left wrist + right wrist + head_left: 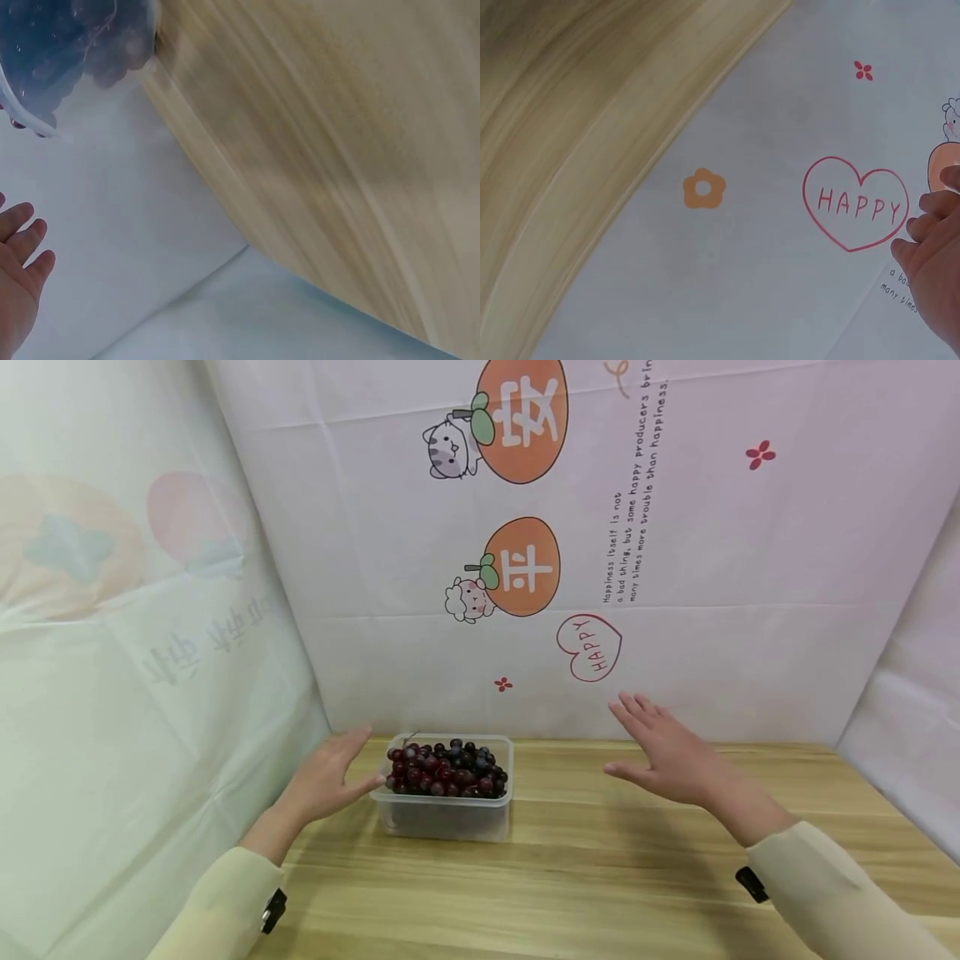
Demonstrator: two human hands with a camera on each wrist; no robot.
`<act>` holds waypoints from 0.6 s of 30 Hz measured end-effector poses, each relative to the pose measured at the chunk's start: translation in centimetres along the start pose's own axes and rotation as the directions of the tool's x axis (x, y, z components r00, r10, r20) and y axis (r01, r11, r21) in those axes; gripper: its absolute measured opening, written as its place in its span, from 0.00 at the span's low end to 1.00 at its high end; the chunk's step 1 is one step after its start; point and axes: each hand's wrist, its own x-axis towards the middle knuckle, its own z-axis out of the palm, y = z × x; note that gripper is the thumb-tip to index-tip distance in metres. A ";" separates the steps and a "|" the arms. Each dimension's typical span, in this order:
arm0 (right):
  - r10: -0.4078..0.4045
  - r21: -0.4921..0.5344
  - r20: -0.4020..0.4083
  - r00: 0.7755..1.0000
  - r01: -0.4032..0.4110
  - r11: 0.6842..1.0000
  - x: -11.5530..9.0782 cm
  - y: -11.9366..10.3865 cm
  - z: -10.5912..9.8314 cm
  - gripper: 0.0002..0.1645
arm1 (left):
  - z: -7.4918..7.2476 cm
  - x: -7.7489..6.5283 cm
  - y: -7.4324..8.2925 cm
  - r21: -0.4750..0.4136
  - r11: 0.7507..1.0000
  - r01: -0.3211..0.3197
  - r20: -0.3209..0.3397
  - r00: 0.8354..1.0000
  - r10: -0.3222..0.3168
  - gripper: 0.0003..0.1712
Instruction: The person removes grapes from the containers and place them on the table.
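Observation:
A clear plastic container full of dark red and purple grapes stands on the wooden table, left of the middle. Just to its left is my left hand, fingers extended and thumb toward the container's rim; whether the thumb touches it I cannot tell. In the left wrist view the container appears at the top left, apart from the fingers of that hand. My right hand is held in the air over the right part of the table, fingers straight, holding nothing. Its fingers also show in the right wrist view, at the right edge.
The wooden table ends at a white printed cloth hanging behind it, with orange fruit drawings and a red heart. Another white cloth hangs close on the left, beside my left arm. A further cloth hangs on the right.

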 end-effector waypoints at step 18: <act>-0.077 0.027 -0.022 0.997 0.078 0.997 1.0 -2.9 2.0 0.55 | 2.5 -1.8 0.5 -0.101 0.993 0.054 0.065 0.997 -0.048 0.48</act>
